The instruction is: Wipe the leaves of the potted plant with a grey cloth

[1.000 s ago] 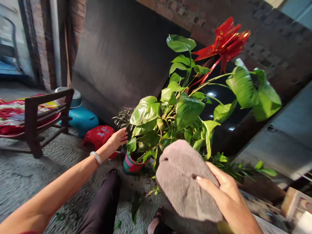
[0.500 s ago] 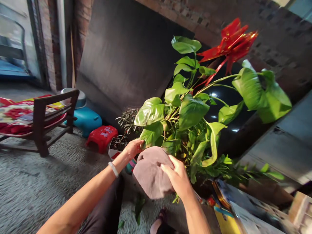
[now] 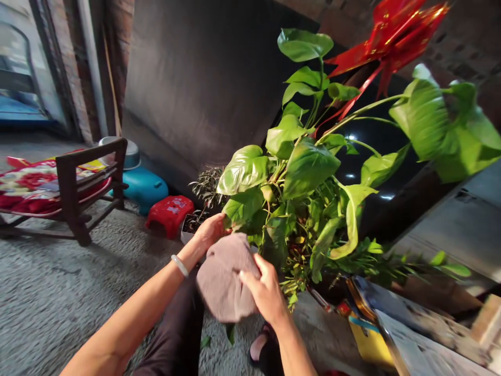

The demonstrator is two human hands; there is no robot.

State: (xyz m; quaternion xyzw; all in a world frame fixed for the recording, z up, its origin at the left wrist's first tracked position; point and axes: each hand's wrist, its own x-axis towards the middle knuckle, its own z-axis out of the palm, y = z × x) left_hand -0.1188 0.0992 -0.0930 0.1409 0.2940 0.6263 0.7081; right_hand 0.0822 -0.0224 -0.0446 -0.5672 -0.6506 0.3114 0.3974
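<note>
A bunched greyish-mauve cloth (image 3: 225, 282) is gripped in my right hand (image 3: 266, 290), the thumb pressed on top of it. My left hand (image 3: 211, 230), with a pale bangle on its wrist, pinches the lower edge of a broad green leaf (image 3: 243, 206). That leaf belongs to a large potted plant (image 3: 309, 172) with glossy leaves on long stems. The cloth hangs just below and right of the left fingers, partly covering the leaf's underside area. The plant's pot is hidden behind foliage.
A red ribbon bow (image 3: 391, 47) rises behind the plant. To the left stand a red stool (image 3: 170, 214), a turquoise plastic seat (image 3: 143, 188) and a wooden chair (image 3: 70, 193) with a floral cushion. Stacked boards (image 3: 422, 334) lie at lower right. A dark panel (image 3: 203, 78) leans behind.
My right hand and the cloth have shifted left, closer to my left hand. The left hand stays at the leaf edge. The camera view has moved slightly nearer the plant.
</note>
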